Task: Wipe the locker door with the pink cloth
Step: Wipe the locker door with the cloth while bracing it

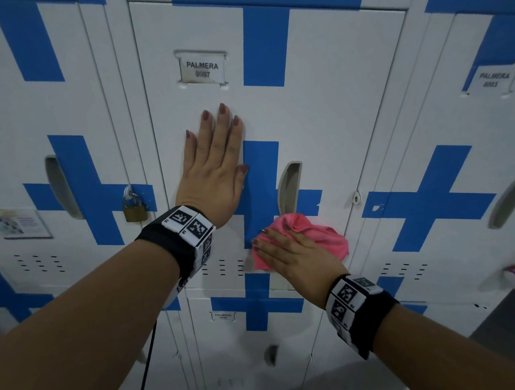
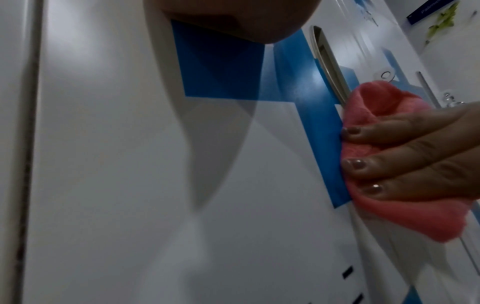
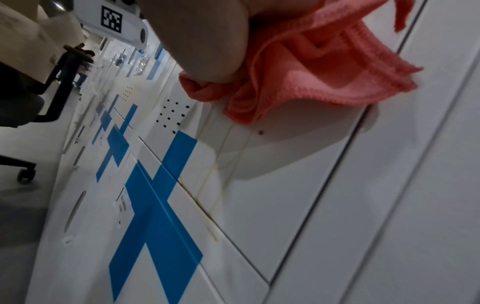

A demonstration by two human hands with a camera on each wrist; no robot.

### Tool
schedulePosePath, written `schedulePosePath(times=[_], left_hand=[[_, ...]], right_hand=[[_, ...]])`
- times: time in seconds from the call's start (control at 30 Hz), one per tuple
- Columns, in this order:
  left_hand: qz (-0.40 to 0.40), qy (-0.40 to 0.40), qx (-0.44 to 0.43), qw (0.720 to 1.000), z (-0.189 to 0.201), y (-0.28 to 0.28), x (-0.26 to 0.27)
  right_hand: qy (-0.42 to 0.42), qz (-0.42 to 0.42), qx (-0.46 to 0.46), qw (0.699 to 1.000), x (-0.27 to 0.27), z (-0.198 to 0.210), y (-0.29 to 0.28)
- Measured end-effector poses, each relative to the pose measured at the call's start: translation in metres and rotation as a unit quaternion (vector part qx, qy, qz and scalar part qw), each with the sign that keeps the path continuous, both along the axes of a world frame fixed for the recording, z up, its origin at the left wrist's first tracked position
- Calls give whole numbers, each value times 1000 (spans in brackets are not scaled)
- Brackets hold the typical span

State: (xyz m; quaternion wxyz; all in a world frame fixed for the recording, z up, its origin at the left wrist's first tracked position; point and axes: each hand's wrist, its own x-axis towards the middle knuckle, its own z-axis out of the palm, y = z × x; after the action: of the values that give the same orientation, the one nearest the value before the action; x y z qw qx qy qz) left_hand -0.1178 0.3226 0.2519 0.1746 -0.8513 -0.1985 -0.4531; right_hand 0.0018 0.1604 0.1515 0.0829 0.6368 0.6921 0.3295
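Head view: I have my left hand (image 1: 213, 165) spread flat, fingers straight, on the locker door (image 1: 324, 114), bracing it left of the recessed handle (image 1: 289, 188). My right hand (image 1: 294, 257) presses the bunched pink cloth (image 1: 323, 233) against the door's lower part, just below the handle and toward the door's right edge; its fingers point left across the door, so I judge the coming stroke runs sideways toward the left edge. The right hand is the one on the cloth; the left is well above it. The cloth's long axis lies roughly across the door. Left wrist view: the right hand's fingers (image 2: 389, 164) lie nearly straight over the cloth (image 2: 384, 107), fingertips at its left margin, on the door's blue cross (image 2: 319, 127). Right wrist view: loose folds of the cloth (image 3: 311, 86) trail from under the palm toward the door's right edge seam (image 3: 335, 174); the fingers are hidden here.
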Motion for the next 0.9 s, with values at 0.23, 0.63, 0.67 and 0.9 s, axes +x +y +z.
schedulePosePath(times=[0.23, 0.63, 0.67, 0.9], left_hand=[[-1, 1, 0, 1000, 0, 0, 0], [-8, -4, -4, 1000, -1, 0, 0], [-9, -4, -4, 1000, -1, 1, 0], [-18, -6, -5, 1000, -3, 3, 2]], right_hand=[[33, -11, 5, 999, 12, -7, -23], [291, 30, 383, 876, -9, 132, -1], [346, 39, 404, 846, -14, 140, 4], [364, 25, 364, 857, -30, 133, 16]])
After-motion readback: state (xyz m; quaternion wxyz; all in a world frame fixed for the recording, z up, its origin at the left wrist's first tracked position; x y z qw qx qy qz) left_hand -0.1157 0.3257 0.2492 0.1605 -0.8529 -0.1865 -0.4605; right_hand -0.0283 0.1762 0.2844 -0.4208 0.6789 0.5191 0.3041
